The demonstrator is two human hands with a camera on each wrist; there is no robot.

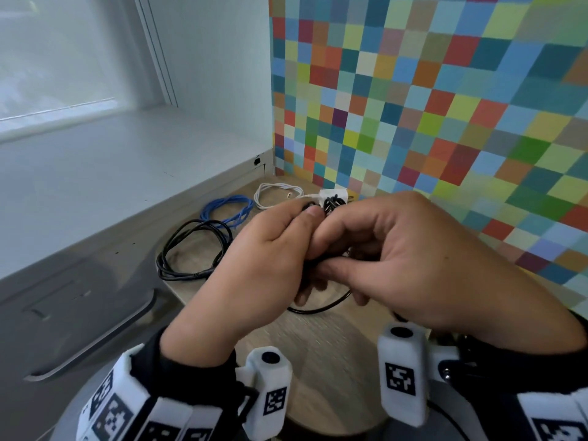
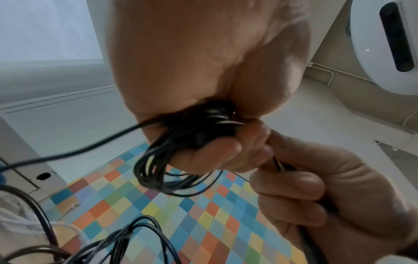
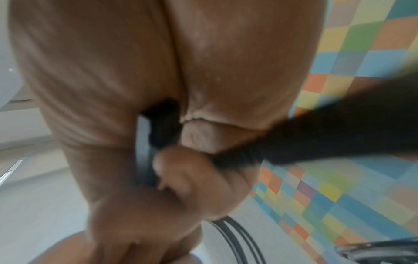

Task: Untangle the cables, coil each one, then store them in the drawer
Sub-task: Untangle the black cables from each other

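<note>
Black cable [image 1: 331,203] being coiled between both hands above the wooden tabletop [image 1: 318,345].
Head view: left hand [image 1: 254,259] and right hand [image 1: 413,259] curl round it; a black coil [image 1: 191,249], blue coil [image 1: 227,208] and white coil [image 1: 276,194] lie far left; no drawer is identifiable. Left wrist view: fingers clamp the bundle [image 2: 181,153]; I'd keep loops even. Right wrist view: blurred, cable end hidden.

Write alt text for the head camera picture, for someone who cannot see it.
Two bare hands, left hand and right hand, meet over a wooden tabletop, gripping a thin black cable between them. Behind them lie a coiled black cable, a blue cable, and a white cable with a white charger plug, beside a multicoloured checkered wall.
</note>
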